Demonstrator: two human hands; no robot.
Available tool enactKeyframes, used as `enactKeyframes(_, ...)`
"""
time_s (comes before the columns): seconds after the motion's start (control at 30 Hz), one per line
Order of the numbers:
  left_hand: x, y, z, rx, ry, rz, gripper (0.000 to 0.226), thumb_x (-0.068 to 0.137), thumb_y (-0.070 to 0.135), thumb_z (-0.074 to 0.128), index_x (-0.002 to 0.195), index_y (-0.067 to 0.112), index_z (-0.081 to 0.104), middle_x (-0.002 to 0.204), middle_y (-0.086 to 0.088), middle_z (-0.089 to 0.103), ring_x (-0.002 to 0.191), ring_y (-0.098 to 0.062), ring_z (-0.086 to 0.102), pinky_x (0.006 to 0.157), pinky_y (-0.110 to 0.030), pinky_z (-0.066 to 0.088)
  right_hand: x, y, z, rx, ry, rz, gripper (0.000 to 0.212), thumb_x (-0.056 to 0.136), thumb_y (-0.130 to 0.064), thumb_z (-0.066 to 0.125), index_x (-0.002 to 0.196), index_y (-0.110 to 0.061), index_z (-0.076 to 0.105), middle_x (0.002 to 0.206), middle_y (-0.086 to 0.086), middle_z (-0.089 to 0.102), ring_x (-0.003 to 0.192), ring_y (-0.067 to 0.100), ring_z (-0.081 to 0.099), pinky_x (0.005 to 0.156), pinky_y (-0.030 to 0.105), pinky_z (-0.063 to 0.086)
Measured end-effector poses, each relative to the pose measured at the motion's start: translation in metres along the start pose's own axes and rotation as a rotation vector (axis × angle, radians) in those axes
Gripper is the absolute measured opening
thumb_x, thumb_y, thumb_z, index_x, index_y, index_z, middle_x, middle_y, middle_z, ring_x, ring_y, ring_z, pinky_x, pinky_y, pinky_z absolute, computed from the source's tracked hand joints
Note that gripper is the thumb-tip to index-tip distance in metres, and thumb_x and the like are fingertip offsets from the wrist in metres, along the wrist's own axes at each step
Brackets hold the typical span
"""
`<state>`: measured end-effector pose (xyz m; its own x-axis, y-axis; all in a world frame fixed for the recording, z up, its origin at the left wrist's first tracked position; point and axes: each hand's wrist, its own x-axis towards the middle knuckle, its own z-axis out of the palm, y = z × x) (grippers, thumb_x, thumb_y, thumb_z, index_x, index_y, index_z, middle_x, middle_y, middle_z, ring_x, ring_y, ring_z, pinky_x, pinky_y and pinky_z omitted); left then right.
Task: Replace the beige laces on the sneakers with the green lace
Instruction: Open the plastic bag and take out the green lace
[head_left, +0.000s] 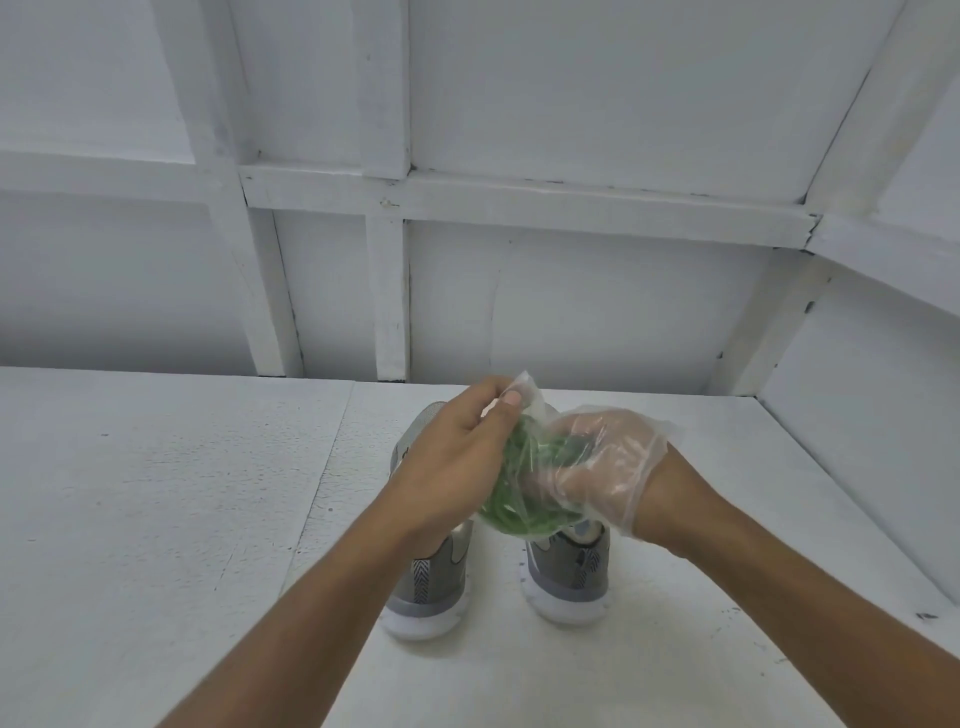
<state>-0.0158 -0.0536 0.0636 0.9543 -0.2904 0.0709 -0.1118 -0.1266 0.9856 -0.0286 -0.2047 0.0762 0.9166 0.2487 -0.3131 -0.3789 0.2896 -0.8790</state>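
Hands meet above the desk (156, 493): the left grip (457, 447) pinches the clear bag (527, 389) at its mouth, and the plastic-sheathed right grip (602, 462) clasps the bundled green lace (524, 488) at its 9 o'clock. The sneakers (436, 577) stand below, at 6 o'clock.

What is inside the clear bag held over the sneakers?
Coiled green lace fills the bag. The left hand and gloved right hand cover its sides, so lace count is hidden.
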Motion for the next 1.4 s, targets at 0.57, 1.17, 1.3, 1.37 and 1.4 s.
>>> enactKeyframes(0.57, 0.0, -0.001, -0.006, -0.15, 0.046, -0.046, 0.026, 0.103, 0.031, 0.042, 0.105, 0.025, 0.067, 0.099, 0.002, 0.073, 0.083, -0.013, 0.073, 0.062, -0.021, 0.055, -0.015, -0.003, -0.021, -1.021, 0.289, -0.201, 0.028, 0.085, -0.028, 0.072, 0.111, -0.018, 0.069, 0.107, 0.011, 0.071, 0.099, 0.031, 0.068, 0.085, 0.05, 0.056)
enactKeyframes(1.17, -0.005, -0.001, 0.002, 0.003, -0.006, -0.05, 0.032, 0.101, 0.032, 0.048, 0.084, 0.023, 0.073, 0.088, 0.0, 0.075, 0.086, -0.02, 0.07, 0.095, -0.051, 0.049, -0.028, 0.007, -0.026, -0.795, 0.182, -0.39, 0.046, 0.08, -0.009, 0.077, 0.069, -0.053, 0.067, 0.077, -0.033, 0.067, 0.078, -0.006, 0.067, 0.069, 0.021, 0.058)
enactKeyframes(1.3, -0.003, -0.003, 0.001, 0.038, -0.002, -0.033, 0.033, 0.099, 0.035, 0.051, 0.081, 0.018, 0.072, 0.083, 0.0, 0.074, 0.081, -0.021, 0.069, 0.09, -0.048, 0.05, -0.027, 0.009, -0.027, -0.784, 0.209, -0.402, 0.026, 0.078, -0.012, 0.079, 0.084, -0.037, 0.073, 0.089, -0.008, 0.073, 0.088, 0.011, 0.071, 0.075, 0.03, 0.059)
enactKeyframes(1.37, -0.003, -0.004, 0.001, 0.043, 0.0, -0.025, 0.033, 0.098, 0.037, 0.052, 0.08, 0.019, 0.071, 0.083, -0.001, 0.073, 0.076, -0.02, 0.066, 0.084, -0.042, 0.051, -0.026, 0.009, -0.028, -0.752, 0.271, -0.422, 0.023, 0.075, -0.011, 0.081, 0.082, -0.031, 0.072, 0.082, -0.007, 0.074, 0.08, 0.011, 0.072, 0.068, 0.027, 0.059)
enactKeyframes(1.4, -0.003, -0.004, 0.002, 0.039, 0.003, -0.025, 0.033, 0.098, 0.036, 0.052, 0.08, 0.017, 0.071, 0.083, -0.003, 0.073, 0.074, -0.018, 0.066, 0.079, -0.039, 0.051, -0.026, 0.01, -0.029, -0.724, 0.277, -0.426, 0.023, 0.075, -0.009, 0.081, 0.082, -0.029, 0.071, 0.08, -0.007, 0.073, 0.077, 0.011, 0.072, 0.064, 0.023, 0.058)
